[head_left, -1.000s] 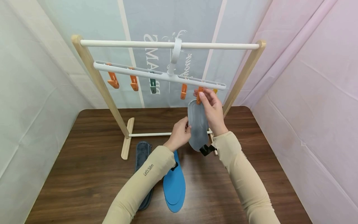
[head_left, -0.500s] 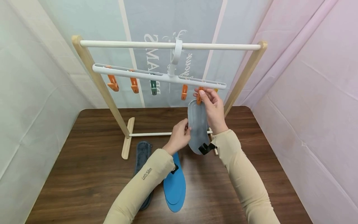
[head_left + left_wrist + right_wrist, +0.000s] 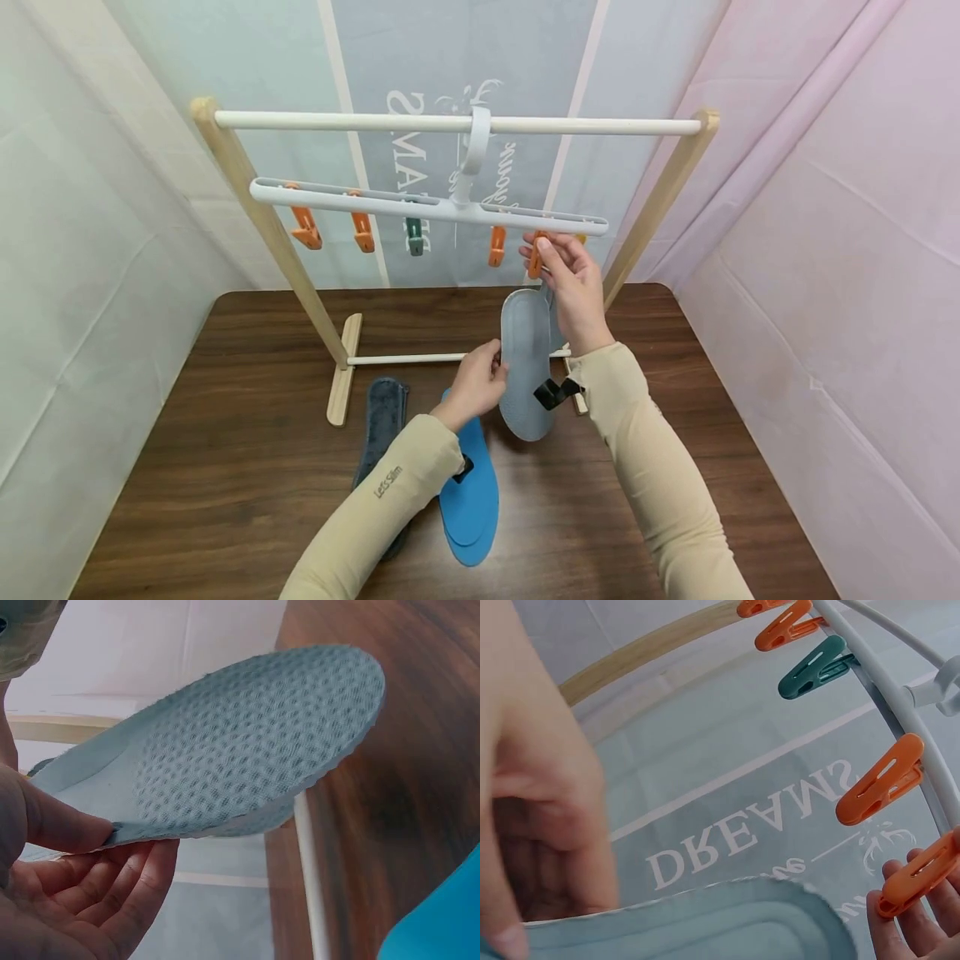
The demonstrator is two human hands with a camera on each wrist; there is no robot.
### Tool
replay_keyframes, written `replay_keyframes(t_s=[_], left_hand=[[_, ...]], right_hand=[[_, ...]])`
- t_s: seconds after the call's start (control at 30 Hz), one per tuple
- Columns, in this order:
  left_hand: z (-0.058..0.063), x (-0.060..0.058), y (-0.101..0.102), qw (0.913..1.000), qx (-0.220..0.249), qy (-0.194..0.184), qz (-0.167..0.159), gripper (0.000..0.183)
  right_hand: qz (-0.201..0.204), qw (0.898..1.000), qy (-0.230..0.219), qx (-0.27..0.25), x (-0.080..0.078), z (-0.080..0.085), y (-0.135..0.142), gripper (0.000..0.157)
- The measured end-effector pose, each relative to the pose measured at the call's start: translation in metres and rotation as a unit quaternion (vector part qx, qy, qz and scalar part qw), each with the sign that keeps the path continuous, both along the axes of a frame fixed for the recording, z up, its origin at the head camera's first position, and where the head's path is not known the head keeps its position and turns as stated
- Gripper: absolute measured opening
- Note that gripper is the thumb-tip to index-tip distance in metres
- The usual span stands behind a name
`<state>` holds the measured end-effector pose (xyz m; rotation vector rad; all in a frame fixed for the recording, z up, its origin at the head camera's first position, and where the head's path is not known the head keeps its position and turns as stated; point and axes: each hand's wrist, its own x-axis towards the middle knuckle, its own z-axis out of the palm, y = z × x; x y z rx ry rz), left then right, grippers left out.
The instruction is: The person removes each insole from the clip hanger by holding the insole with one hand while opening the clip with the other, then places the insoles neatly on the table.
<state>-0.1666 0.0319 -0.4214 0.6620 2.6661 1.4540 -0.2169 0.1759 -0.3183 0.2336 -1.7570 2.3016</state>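
My left hand (image 3: 476, 383) pinches the edge of a grey insole (image 3: 527, 367) between thumb and fingers. The insole hangs upright above the table, its dimpled fabric (image 3: 262, 735) showing in the left wrist view. Its upper end is just below an orange clothespin (image 3: 536, 257), apart from it. My right hand (image 3: 576, 292) holds that clothespin, thumb in front and fingers behind, on the white hanger (image 3: 360, 200). Behind the held insole, another grey piece (image 3: 557, 325) shows partly, mostly covered by my right hand. Two stacked blue insoles (image 3: 471, 508) lie on the table beneath my left forearm.
More clothespins, orange, a green one (image 3: 415, 237) and a yellow one, hang from the hanger. It hooks over the white rod (image 3: 337, 122) of a wooden stand (image 3: 285, 258). A dark fuzzy insole (image 3: 385, 417) lies left of the blue ones, partly under my sleeve.
The grey insole has come down from the orange clothespin with my left hand. My right hand stays on the clothespin. The hanger's left end has dipped a little.
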Motion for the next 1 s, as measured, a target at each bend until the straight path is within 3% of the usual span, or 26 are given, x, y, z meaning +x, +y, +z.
replay_keyframes(t_s=[0.13, 0.33, 0.63, 0.83, 1.0], left_hand=[[-0.006, 0.004, 0.000, 0.9997, -0.001, -0.018, -0.018, 0.012], [-0.016, 0.013, 0.003, 0.9963, -0.003, -0.074, -0.042, 0.009], [-0.036, 0.027, 0.013, 0.9859, -0.007, -0.160, -0.048, 0.004], [-0.052, 0.034, 0.018, 0.9803, -0.029, -0.189, -0.049, 0.011], [-0.059, 0.038, 0.021, 0.9759, -0.020, -0.209, -0.060, 0.010]], right_hand=[[0.000, 1.000, -0.004, 0.004, 0.000, 0.000, 0.000, 0.027], [0.002, 0.999, -0.006, 0.032, 0.000, 0.002, -0.002, 0.030], [0.004, 0.999, -0.004, 0.038, -0.001, -0.002, 0.001, 0.035], [0.005, 0.999, 0.002, 0.038, 0.000, -0.003, 0.002, 0.032], [0.004, 0.999, 0.015, 0.045, 0.001, -0.003, 0.003, 0.031]])
